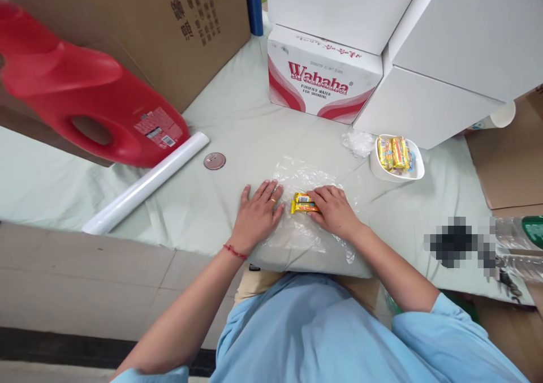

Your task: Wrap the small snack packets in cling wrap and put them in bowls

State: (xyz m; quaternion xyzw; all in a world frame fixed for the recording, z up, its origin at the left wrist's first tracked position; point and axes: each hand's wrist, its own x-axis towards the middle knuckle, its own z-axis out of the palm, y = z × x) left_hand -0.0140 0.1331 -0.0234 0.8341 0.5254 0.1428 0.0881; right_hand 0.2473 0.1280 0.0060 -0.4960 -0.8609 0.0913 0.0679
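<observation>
Right hand (335, 210) curls over right ends of two small yellow shiny-wrapped bars (301, 207) — pinching or merely pressing, cannot tell. Bars lie side by side on clear crinkled plastic film (303, 237). Left hand (258, 213) flat, fingers spread, holding nothing — best pins film taut, pressing bars lightly.

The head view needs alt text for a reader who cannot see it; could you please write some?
A person's right hand touches two yellow-wrapped packets on a crinkled clear plastic sheet, while the left hand lies palm down beside them. Beyond, to the right, stands a white tub of similar packets; a red jug is at upper left.
</observation>
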